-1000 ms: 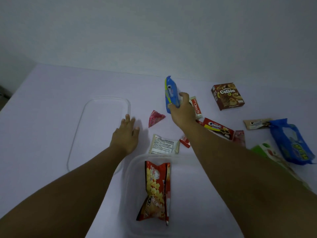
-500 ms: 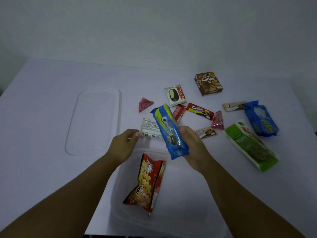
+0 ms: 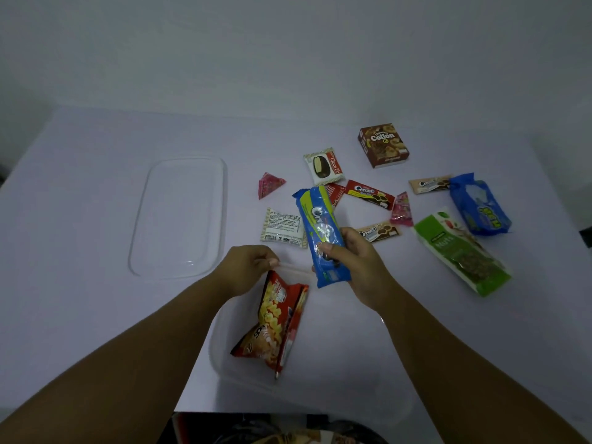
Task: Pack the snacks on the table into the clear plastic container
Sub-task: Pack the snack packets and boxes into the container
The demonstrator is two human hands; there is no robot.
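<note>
From my head camera, the white table (image 3: 80, 283) runs wide in front of me, its near edge just below the clear plastic container (image 3: 368, 363), which sits close to me at the centre. To the left of it lies the clear lid (image 3: 179, 219), flat on the table, with bare tabletop around it on the left and far sides. Bare floor shows in the right part of the container; a red chip bag (image 3: 275, 318) lies slanted along its left side.

My right hand (image 3: 355, 264) grasps the blue cookie pack (image 3: 322, 238) round its lower half, thumb across the front. The pack stands tilted, its top leaning far and left, its bottom end over the container's far rim. My left hand (image 3: 250, 267) has curled fingers at the container's far left corner, just above the chip bag; I cannot tell whether they pinch the rim.

Beyond the pack the other snacks lie scattered: a white wrapper (image 3: 282, 227) just left of it, a pink triangular packet (image 3: 269, 184), a Choco Pie (image 3: 323, 166), a brown Collon box (image 3: 382, 145) farthest off, a red Cream-O bar (image 3: 368, 193), a small pink packet (image 3: 402, 209), and a beige Cream-O bar (image 3: 379, 232) touching my right fingers. At the right lie another beige bar (image 3: 429, 184), a blue bag (image 3: 479, 206) and a green nuts bag (image 3: 461, 251), well apart from my hand.
</note>
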